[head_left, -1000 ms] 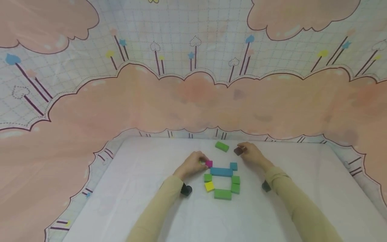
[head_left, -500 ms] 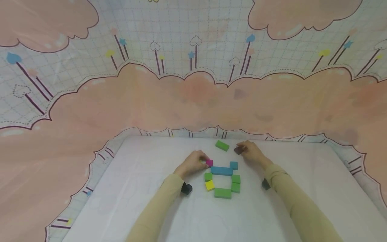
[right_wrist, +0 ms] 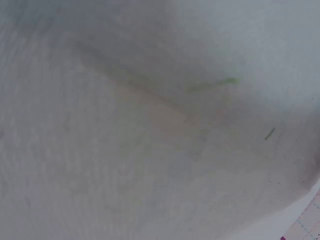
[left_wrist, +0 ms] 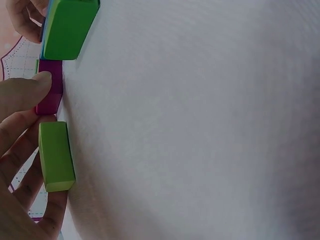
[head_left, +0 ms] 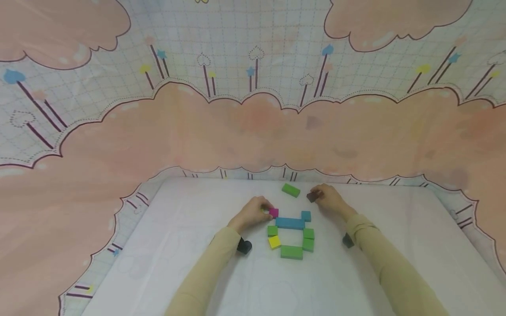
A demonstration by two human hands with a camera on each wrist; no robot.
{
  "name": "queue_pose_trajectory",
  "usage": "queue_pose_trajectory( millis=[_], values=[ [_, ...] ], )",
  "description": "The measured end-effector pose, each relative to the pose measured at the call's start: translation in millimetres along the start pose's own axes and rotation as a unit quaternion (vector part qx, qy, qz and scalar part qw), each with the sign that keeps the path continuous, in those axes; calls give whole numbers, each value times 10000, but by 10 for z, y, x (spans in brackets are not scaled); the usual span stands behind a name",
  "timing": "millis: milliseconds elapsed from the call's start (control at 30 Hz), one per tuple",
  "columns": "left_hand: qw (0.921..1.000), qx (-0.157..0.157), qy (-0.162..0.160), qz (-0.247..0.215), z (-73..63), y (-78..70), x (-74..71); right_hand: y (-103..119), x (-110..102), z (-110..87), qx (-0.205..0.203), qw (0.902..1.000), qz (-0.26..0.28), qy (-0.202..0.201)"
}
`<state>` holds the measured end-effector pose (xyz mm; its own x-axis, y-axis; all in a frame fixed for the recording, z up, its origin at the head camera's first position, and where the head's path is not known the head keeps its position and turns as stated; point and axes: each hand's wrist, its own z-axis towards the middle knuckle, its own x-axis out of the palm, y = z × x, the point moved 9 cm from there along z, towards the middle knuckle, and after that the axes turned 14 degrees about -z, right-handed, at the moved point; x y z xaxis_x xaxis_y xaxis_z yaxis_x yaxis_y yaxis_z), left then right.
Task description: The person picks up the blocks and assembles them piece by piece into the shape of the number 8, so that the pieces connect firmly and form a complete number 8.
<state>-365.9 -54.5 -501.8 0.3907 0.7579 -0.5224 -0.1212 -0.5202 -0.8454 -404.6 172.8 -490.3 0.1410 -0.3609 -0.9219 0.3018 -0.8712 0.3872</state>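
My left hand (head_left: 253, 213) pinches a magenta block (head_left: 273, 213) at the left end of a long blue block (head_left: 290, 223). In the left wrist view the thumb lies on the magenta block, and a light green block (left_wrist: 57, 156) sits against the other fingers. My right hand (head_left: 330, 200) holds a dark brown block (head_left: 312, 196) between its fingertips, beyond a small blue block (head_left: 306, 216). Below the long blue block, a ring of blocks lies on the white table: green cubes (head_left: 308, 234), a tilted yellow cube (head_left: 274, 242) and a wide green block (head_left: 291, 252).
A loose green block (head_left: 290, 190) lies near the far edge of the table (head_left: 189, 281). Behind it hangs a patterned cloth (head_left: 253, 131). A dark wrist device (head_left: 244, 246) sits under the left sleeve. The right wrist view shows mostly blurred white surface.
Both hands keep nearly the same places and still hold the magenta and brown blocks. The blocks on the table have not visibly moved, apart from a slight camera shift.
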Motion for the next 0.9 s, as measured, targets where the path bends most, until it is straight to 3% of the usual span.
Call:
queue_pose_trajectory(
  millis=[400, 900],
  values=[
    [10000, 6, 30, 64, 2, -19, 3, -21, -15, -36, 76, 9998, -167, -54],
    [10000, -28, 31, 71, -15, -8, -8, -33, -26, -82, 322, 9993, -20, 195]
  ],
)
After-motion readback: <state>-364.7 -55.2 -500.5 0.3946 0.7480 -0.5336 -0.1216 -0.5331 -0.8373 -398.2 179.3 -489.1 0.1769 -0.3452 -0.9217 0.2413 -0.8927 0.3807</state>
